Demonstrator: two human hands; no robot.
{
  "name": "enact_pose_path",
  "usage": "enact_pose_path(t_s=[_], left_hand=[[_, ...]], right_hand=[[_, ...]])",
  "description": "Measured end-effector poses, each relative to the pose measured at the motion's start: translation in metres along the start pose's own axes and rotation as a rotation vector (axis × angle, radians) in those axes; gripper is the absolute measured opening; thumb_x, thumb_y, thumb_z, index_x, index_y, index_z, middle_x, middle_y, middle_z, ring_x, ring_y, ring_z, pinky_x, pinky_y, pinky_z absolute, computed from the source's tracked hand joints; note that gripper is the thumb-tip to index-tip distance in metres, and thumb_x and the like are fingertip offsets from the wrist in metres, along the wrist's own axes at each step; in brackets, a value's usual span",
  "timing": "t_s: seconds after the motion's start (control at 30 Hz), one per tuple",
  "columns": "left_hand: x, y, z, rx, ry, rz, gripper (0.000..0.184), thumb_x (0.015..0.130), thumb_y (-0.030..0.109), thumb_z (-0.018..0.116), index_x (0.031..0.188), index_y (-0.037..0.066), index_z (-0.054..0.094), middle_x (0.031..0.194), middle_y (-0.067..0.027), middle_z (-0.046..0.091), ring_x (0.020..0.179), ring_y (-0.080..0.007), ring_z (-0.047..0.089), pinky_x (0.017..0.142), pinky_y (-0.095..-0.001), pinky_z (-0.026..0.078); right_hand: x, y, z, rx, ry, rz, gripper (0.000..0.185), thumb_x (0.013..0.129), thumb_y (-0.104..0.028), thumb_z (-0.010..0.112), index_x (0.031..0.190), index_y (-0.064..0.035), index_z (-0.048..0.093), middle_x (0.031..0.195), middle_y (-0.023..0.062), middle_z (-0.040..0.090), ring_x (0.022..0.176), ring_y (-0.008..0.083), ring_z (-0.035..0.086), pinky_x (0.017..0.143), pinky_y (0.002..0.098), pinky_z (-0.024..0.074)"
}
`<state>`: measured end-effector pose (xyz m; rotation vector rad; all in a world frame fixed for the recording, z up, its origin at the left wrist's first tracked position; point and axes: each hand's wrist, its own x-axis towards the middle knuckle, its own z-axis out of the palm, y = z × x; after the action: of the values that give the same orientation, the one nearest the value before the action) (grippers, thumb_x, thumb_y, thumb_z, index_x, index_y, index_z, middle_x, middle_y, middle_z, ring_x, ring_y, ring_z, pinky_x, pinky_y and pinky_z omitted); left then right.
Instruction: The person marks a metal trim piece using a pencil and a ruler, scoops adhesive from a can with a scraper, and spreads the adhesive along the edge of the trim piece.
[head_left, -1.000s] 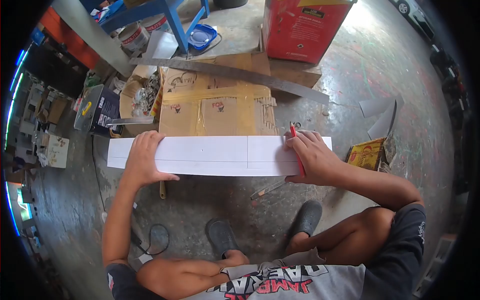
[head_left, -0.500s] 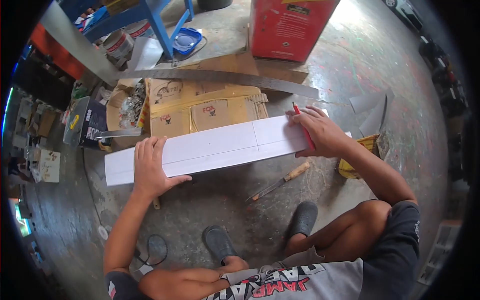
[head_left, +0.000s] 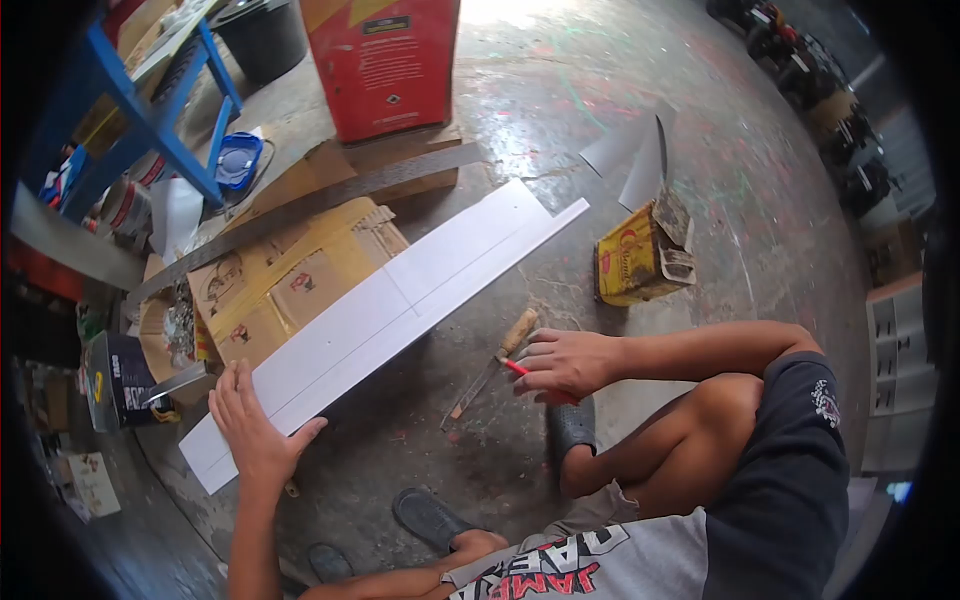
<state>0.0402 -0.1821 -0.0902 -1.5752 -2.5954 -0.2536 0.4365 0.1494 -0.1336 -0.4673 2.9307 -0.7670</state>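
Note:
A long white board (head_left: 360,310) with pencilled lines rests slantwise on a flattened cardboard box. My left hand (head_left: 255,425) holds it near its lower left end, fingers over the face and thumb at the near edge. My right hand (head_left: 570,362) is off the board, closed around a red pencil (head_left: 516,368) whose end shows past the fingers. Just beyond that hand a tool with a wooden handle (head_left: 519,331) and a narrow blade lies on the floor; the two look close, and whether they touch I cannot tell.
A yellow tin (head_left: 628,265) stands right of the board. Beyond are a long metal strip (head_left: 330,198), cardboard box (head_left: 300,280) and red can (head_left: 385,80). A blue-framed table (head_left: 165,140) is at upper left. My shoe (head_left: 430,515) is close below.
My right hand has left the board's right end and come down toward the wooden-handled tool, still with the pencil. The view has turned, so the board now slants more steeply.

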Motion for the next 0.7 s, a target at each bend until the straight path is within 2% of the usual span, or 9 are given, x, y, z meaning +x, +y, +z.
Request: enact_pose_path(t_s=[0.13, 0.23, 0.33, 0.37, 0.43, 0.47, 0.57, 0.7], left_hand=[[0.006, 0.013, 0.001, -0.02, -0.023, 0.085, 0.141, 0.068, 0.074, 0.093, 0.17, -0.004, 0.035, 0.169, -0.0284, 0.041, 0.159, -0.0484, 0.034, 0.134, -0.0672, 0.019], [0.016, 0.036, -0.014, -0.116, 0.062, 0.193, 0.117, 0.076, 0.061, 0.096, 0.162, -0.001, 0.048, 0.158, -0.0255, 0.053, 0.149, -0.0472, 0.048, 0.128, -0.0661, 0.032], [0.009, 0.024, -0.009, -0.458, 0.183, 0.543, 0.074, 0.081, 0.04, 0.098, 0.139, 0.005, 0.069, 0.132, -0.017, 0.071, 0.123, -0.0391, 0.069, 0.108, -0.0564, 0.055], [0.005, 0.026, -0.011, -0.533, 0.154, 0.611, 0.062, 0.081, 0.034, 0.099, 0.131, 0.007, 0.073, 0.123, -0.0135, 0.072, 0.113, -0.0351, 0.071, 0.099, -0.0519, 0.057], [0.002, 0.042, -0.018, -0.686, 0.1, 0.749, 0.039, 0.082, 0.023, 0.099, 0.113, 0.011, 0.079, 0.106, -0.0065, 0.075, 0.094, -0.0272, 0.075, 0.083, -0.043, 0.061], [-0.001, 0.05, -0.016, -0.686, 0.131, 0.737, 0.033, 0.08, 0.022, 0.099, 0.106, 0.013, 0.081, 0.102, -0.0022, 0.076, 0.088, -0.0222, 0.074, 0.076, -0.0371, 0.06], [-0.012, 0.051, 0.0, -0.797, 0.021, 0.671, 0.033, 0.081, 0.02, 0.098, 0.108, 0.014, 0.081, 0.103, -0.0017, 0.076, 0.089, -0.0225, 0.074, 0.077, -0.038, 0.06], [-0.016, 0.058, 0.026, -0.914, -0.164, 0.642, 0.032, 0.084, 0.019, 0.097, 0.111, 0.015, 0.08, 0.103, -0.0016, 0.076, 0.088, -0.0218, 0.074, 0.077, -0.0381, 0.06]], right_hand=[[-0.065, 0.014, 0.034, 0.019, -0.255, 0.393, 0.043, 0.1, -0.031, 0.078, 0.139, -0.0176, 0.067, 0.122, 0.0092, 0.073, 0.122, 0.03, 0.069, 0.107, 0.0484, 0.0484], [-0.094, 0.023, 0.045, -0.009, -0.337, 0.634, 0.049, 0.098, -0.034, 0.079, 0.141, -0.0163, 0.066, 0.124, 0.01, 0.075, 0.124, 0.0299, 0.07, 0.105, 0.0481, 0.0488], [-0.108, 0.032, 0.063, 0.022, -0.46, 0.783, 0.055, 0.096, -0.038, 0.082, 0.143, -0.0158, 0.065, 0.128, 0.0113, 0.076, 0.127, 0.0307, 0.071, 0.104, 0.0501, 0.0508], [-0.109, 0.034, 0.063, 0.061, -0.536, 0.815, 0.056, 0.096, -0.039, 0.082, 0.144, -0.0153, 0.065, 0.129, 0.0123, 0.076, 0.129, 0.0316, 0.071, 0.104, 0.051, 0.0518], [-0.12, 0.043, 0.076, 0.06, -0.511, 0.794, 0.059, 0.094, -0.037, 0.084, 0.144, -0.014, 0.063, 0.124, 0.0162, 0.077, 0.124, 0.0367, 0.073, 0.102, 0.0519, 0.0543], [-0.122, 0.048, 0.081, 0.062, -0.5, 0.791, 0.06, 0.093, -0.037, 0.085, 0.143, -0.0133, 0.062, 0.121, 0.0181, 0.077, 0.121, 0.0393, 0.073, 0.101, 0.0523, 0.0555], [-0.118, 0.065, 0.088, 0.142, -0.553, 0.891, 0.063, 0.092, -0.038, 0.086, 0.143, -0.011, 0.062, 0.125, 0.0212, 0.076, 0.123, 0.0425, 0.072, 0.102, 0.0546, 0.0564], [-0.1, 0.081, 0.077, 0.138, -0.577, 0.925, 0.074, 0.093, -0.041, 0.085, 0.153, -0.0093, 0.054, 0.134, 0.0244, 0.073, 0.127, 0.0442, 0.071, 0.106, 0.0548, 0.0561]])
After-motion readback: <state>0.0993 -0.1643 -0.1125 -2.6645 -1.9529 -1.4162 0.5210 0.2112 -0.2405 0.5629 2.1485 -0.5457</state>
